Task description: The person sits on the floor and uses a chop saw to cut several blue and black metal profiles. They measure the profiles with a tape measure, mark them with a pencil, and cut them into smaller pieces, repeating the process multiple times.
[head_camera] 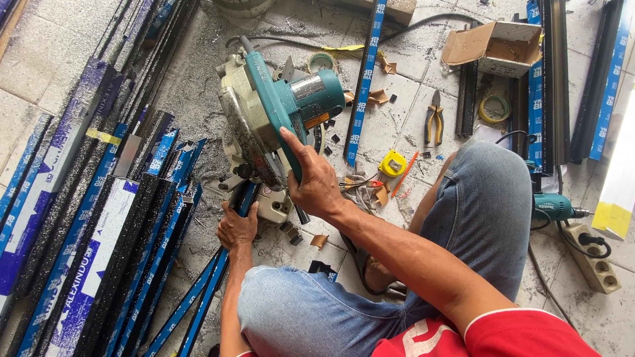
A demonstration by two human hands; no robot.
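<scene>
My right hand (314,182) wrapped the handle of the teal mitre saw (271,119); left hand (237,227) pressed flat on the black blue-taped aluminium profile (205,291) under its blade. Yellow tape measure (393,162) and pliers (434,119) lay beyond, stacked profiles (99,225) left

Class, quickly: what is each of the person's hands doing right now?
Left hand: closed on the black-and-blue metal strip under the saw.
Right hand: fingers closed around the handle of the teal mitre saw.
</scene>
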